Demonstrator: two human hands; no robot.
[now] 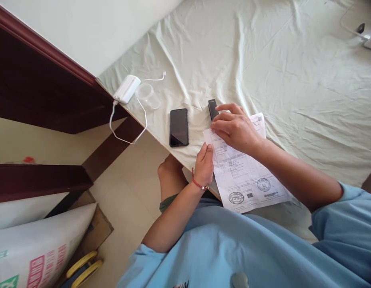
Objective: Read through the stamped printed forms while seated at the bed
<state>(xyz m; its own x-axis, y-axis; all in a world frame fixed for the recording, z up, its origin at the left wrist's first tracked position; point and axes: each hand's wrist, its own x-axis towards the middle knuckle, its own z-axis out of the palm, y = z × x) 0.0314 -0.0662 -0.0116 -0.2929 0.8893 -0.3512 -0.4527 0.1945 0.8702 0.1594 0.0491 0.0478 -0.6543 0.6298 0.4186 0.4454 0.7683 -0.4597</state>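
A printed paper sheet (248, 180) with round stamps lies on the bed's pale green sheet and hangs over the bed's near edge. My right hand (236, 128) rests on the paper's upper left corner, fingers together and pressing down. My left hand (204, 164), with a red string round the wrist, pinches the paper's left edge. A small black device (212, 108) lies just beyond my right fingers. A black phone (179, 127) lies face up to the left of the paper.
A white power bank (127, 89) with a white cable and a clear plastic cup (148, 95) sit at the bed's corner. Dark wooden frame (38, 84) on the left. White printed sacks (38, 244) and a cardboard box stand on the floor. My knee (170, 176) shows below the bed edge.
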